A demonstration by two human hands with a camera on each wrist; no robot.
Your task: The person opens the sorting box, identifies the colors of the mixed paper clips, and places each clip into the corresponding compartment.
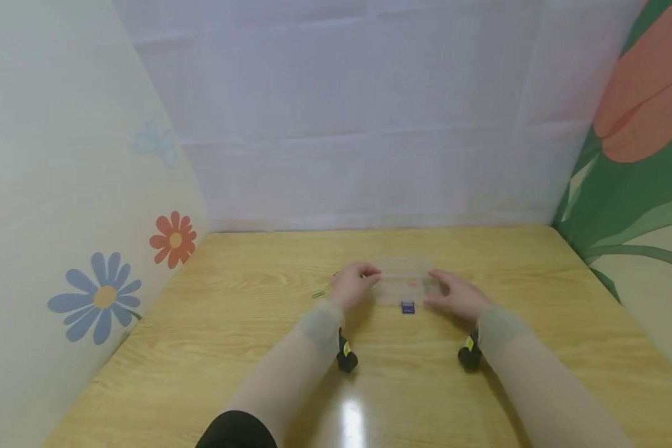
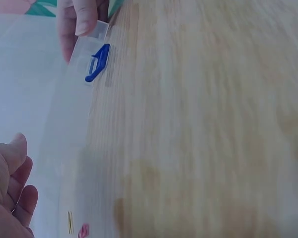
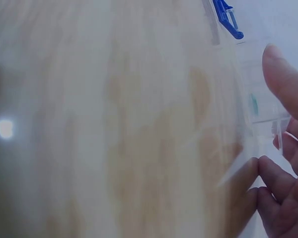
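A clear plastic box (image 1: pixel 392 292) with a blue latch (image 1: pixel 407 307) on its near side lies between my hands. My left hand (image 1: pixel 354 285) holds its left end, thumb and bent fingers set apart in the left wrist view. At the other end my right hand (image 1: pixel 458 297) grips the box, its thumb (image 3: pixel 283 84) near the front corner. Small pinkish and green bits show through the clear plastic. The left wrist view also has a gold clip (image 2: pixel 70 223) and a pink clip (image 2: pixel 83 230) near the left hand; whether they are inside the box I cannot tell.
A green paper clip (image 1: pixel 318 294) lies on the wooden table (image 1: pixel 246 336) left of my left hand. White cloth (image 1: pixel 369 124) hangs behind the table, with flower-patterned panels on both sides.
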